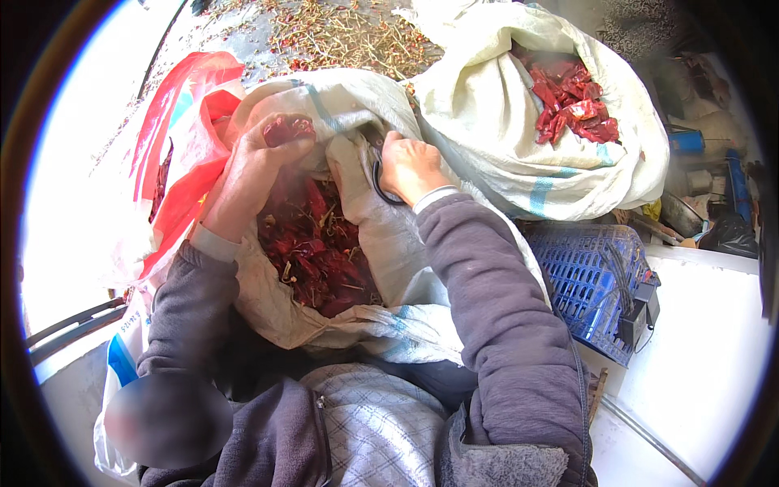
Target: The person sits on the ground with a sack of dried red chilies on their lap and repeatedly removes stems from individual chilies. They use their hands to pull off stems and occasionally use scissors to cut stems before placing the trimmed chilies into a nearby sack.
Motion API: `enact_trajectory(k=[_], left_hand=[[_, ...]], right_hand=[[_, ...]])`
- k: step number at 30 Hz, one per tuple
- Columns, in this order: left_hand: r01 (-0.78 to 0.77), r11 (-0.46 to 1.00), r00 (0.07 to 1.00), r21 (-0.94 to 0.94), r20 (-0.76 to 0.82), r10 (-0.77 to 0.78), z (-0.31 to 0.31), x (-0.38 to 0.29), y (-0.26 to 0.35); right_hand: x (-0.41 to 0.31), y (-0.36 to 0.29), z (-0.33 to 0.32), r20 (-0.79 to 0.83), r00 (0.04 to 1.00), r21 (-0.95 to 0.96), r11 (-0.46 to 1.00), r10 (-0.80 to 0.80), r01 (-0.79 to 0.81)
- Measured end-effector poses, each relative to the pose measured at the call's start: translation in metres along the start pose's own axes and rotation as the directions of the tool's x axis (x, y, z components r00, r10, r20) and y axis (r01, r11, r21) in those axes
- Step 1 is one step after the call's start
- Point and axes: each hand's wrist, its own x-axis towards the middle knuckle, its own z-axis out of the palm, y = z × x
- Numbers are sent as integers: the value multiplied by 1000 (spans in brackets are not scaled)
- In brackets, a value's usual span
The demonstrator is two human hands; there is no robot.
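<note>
Dried red peppers with stems (319, 255) fill the mouth of an open white woven sack (389, 262) in front of my lap. My left hand (258, 161), raised over the sack's left rim, grips a wrinkled dried red pepper (289, 129). At the sack's right side my right hand (415, 163) is closed around a pair of scissors. A black handle loop (383, 189) shows below its fingers. The blades are mostly hidden by the hand and blur into the sack cloth behind, so I cannot tell whether they are spread.
Another white woven sack (487, 134) at the upper right holds red pepper pieces (575, 106). A red plastic bag (188, 146) stands at the left. Cut stems (359, 36) litter the ground beyond. A blue plastic crate (584, 274) with a black adapter (639, 313) sits at my right.
</note>
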Motion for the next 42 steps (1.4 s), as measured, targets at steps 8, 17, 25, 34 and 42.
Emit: enact_trajectory(k=[8, 17, 25, 34, 42], left_hand=[[-111, 990, 994, 86, 4, 111, -13, -3, 7], [-131, 802, 991, 582, 77, 107, -20, 30, -24], [-177, 699, 982, 693, 77, 172, -36, 50, -58], [41, 813, 999, 581, -32, -27, -42, 60, -67], [72, 882, 997, 465, -47, -56, -29, 45, -38]], right_hand=[[-50, 27, -28, 252, 956, 785, 610, -150, -111], [-60, 18, -46, 101, 914, 870, 481, -392, 110], [-94, 58, -62, 251, 798, 840, 533, -548, 101], [-103, 61, -99, 427, 774, 626, 771, -468, 121], [-82, 50, -84, 99, 754, 993, 15, -649, -116]])
